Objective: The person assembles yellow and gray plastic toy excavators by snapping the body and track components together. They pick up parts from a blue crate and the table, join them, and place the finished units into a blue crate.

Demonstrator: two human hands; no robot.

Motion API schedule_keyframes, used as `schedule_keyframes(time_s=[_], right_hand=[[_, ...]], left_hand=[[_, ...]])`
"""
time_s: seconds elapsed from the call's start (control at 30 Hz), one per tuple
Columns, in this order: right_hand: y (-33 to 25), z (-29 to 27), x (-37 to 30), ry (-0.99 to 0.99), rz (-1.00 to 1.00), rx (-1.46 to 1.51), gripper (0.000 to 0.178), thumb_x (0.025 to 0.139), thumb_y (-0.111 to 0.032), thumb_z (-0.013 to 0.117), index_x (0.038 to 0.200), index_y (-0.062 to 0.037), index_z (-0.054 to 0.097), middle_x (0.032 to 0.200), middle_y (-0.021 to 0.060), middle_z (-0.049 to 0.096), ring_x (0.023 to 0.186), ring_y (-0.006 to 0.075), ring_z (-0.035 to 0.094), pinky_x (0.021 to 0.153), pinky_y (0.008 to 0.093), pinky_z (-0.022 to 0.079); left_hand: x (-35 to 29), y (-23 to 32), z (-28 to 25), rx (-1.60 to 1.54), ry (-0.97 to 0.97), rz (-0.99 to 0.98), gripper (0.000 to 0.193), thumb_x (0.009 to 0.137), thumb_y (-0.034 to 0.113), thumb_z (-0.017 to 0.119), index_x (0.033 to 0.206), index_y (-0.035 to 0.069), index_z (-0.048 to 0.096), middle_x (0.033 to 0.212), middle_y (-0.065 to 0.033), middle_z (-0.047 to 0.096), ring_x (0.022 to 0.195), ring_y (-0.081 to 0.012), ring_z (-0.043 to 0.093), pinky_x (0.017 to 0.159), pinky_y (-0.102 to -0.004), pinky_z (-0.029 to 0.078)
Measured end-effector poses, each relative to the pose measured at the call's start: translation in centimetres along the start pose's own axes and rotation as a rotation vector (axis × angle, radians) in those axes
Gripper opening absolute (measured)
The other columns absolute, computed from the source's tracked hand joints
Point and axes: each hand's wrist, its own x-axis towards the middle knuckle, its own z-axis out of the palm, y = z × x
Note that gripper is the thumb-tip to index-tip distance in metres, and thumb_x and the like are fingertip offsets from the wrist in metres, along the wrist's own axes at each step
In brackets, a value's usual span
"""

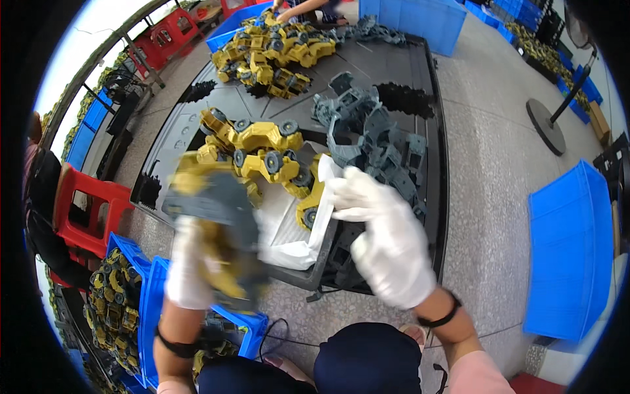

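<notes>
Your left hand: white-gloved (187,266), blurred, closed around a blurred toy vehicle of yellow and dark grey plastic (220,200), raised over the near left part of the black tabletop (367,62).
Held vehicle: tilted, its grey part facing up, with yellow showing above and below; finer detail is lost in the blur.
Your right hand: white-gloved (394,246), fingers partly bent and pointing left, over the tabletop's near right part; you cannot tell whether it grips anything.
White lining: a crumpled white sheet (292,255) in a dark shallow tray (289,277) at the tabletop's near edge; your right fingertips overlap its right side in view, contact unclear.
Yellow vehicles: a cluster of yellow plastic toy vehicles with dark wheels (269,138) mid-tabletop, some reaching onto the lining.
Grey parts: a heap of dark grey moulded plastic parts (377,131) along the tabletop's right edge.
Far edge: a larger pile of yellow vehicles (262,56) toward the far left corner, a co-worker's hand (283,16) at it; more grey pieces (377,31) toward the far right corner.
Beside your left forearm: a blue plastic crate (152,322).
</notes>
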Motion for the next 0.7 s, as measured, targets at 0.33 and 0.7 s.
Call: schedule_keyframes(time_s=[0.33, 0.7], right_hand=[[5.6, -8.7, -9.6, -0.343, 0.161, -0.725, 0.020, 0.086, -0.012, 0.068, 0.104, -0.0058, 0.069, 0.097, 0.0121, 0.068, 0.081, 0.0273, 0.066, 0.074, 0.0380, 0.055], [9.9, 0.0, -10.3, -0.275, 0.754, -0.292, 0.072, 0.073, -0.024, 0.081, 0.133, 0.0019, 0.052, 0.127, 0.0264, 0.060, 0.119, 0.0403, 0.059, 0.099, 0.0415, 0.050]], left_hand=[[-17.5, -0.2, -23.5, 1.176, 0.934, -0.234, 0.042, 0.088, 0.022, 0.073, 0.121, 0.001, 0.059, 0.107, -0.0070, 0.067, 0.093, -0.0177, 0.061, 0.089, -0.0321, 0.048], [-15.8, -4.0, -20.9, 2.142, 1.226, -0.188, 0.096, 0.071, 0.015, 0.080, 0.152, 0.001, 0.029, 0.154, -0.0218, 0.034, 0.138, -0.0360, 0.040, 0.113, -0.0364, 0.037]])
